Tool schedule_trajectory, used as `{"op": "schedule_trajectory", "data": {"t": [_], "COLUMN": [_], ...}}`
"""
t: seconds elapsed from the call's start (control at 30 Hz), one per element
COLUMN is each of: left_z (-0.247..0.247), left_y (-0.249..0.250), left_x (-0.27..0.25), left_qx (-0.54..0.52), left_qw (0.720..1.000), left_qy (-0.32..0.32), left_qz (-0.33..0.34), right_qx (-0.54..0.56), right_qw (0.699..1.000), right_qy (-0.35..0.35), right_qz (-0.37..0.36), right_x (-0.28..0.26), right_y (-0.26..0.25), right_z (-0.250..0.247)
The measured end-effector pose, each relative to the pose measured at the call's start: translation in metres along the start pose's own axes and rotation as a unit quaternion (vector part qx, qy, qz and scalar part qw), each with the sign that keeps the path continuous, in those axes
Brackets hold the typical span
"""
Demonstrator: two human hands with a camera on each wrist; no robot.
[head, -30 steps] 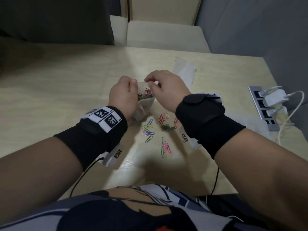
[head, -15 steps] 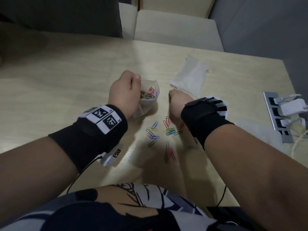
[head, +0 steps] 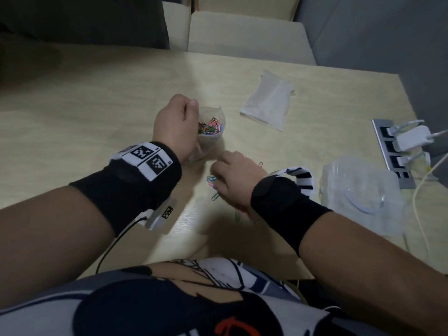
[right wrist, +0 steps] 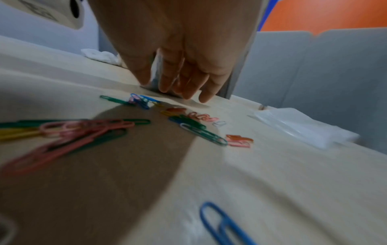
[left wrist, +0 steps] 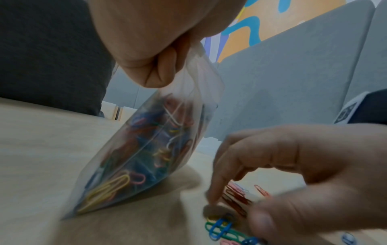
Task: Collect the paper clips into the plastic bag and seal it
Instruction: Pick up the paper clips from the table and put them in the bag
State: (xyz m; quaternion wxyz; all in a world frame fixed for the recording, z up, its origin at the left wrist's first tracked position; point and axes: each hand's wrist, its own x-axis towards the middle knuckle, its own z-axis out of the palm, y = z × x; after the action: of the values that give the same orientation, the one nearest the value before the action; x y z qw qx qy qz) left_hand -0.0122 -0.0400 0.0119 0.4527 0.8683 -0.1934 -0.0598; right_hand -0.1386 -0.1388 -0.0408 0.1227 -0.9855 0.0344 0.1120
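On the table [head: 97, 122], the left hand [head: 174, 124] pinches the rim of the plastic bag [head: 209, 139] so it stands open at the 12 o'clock side of the loose paper clips [right wrist: 196, 129], where the right hand [head: 236, 180], fingers bent down but gripping nothing I can see, should pinch a few and lift slowly.

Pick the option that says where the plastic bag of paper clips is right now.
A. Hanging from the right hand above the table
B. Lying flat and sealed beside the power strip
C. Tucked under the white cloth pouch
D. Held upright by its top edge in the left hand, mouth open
D: the left hand pinches the top edge of the plastic bag, whose bottom rests on the table with its mouth open.
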Motion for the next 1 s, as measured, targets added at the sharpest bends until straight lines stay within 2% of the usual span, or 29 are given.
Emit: {"op": "schedule_trajectory", "data": {"t": [0.1, 0.23, 0.37, 0.43, 0.5, 0.6, 0.67, 0.73, 0.87, 1.0], "left_z": [0.0, -0.001, 0.0, 0.001, 0.003, 0.004, 0.005, 0.006, 0.014, 0.021], "left_y": [0.0, 0.001, 0.003, 0.003, 0.004, 0.004, 0.004, 0.004, 0.008, 0.013], "left_x": [-0.002, -0.006, -0.007, -0.007, -0.008, -0.01, -0.011, -0.013, -0.024, -0.029], "left_qx": [0.007, 0.011, 0.011, 0.017, 0.023, 0.022, 0.023, 0.025, 0.026, 0.012], "left_qw": [1.0, 1.0, 1.0, 1.0, 1.0, 1.0, 0.999, 0.999, 0.998, 0.998], "left_qy": [-0.005, -0.003, -0.009, -0.013, -0.017, -0.02, -0.023, -0.029, -0.054, -0.059], "left_qz": [0.004, 0.01, 0.007, 0.007, 0.007, 0.008, 0.012, 0.016, 0.03, 0.03], "right_qx": [-0.022, -0.072, -0.099, -0.081, -0.024, 0.046, 0.052, 0.052, -0.002, -0.023], "right_qw": [0.997, 0.996, 0.995, 0.996, 0.992, 0.981, 0.979, 0.979, 0.99, 0.994], "right_qy": [-0.045, -0.022, -0.03, 0.009, 0.042, -0.016, -0.071, -0.097, -0.101, -0.072], "right_qz": [-0.065, -0.047, -0.002, 0.041, 0.116, 0.188, 0.185, 0.171, 0.098, 0.076], "right_x": [-0.001, -0.013, -0.024, -0.028, -0.026, -0.023, -0.026, -0.032, -0.047, -0.057], "right_y": [-0.012, -0.006, 0.015, 0.022, 0.028, 0.033, 0.03, 0.024, 0.019, 0.02], "right_z": [0.009, 0.014, 0.006, 0.001, 0.0, 0.002, 0.004, 0.005, 0.011, 0.013]}}
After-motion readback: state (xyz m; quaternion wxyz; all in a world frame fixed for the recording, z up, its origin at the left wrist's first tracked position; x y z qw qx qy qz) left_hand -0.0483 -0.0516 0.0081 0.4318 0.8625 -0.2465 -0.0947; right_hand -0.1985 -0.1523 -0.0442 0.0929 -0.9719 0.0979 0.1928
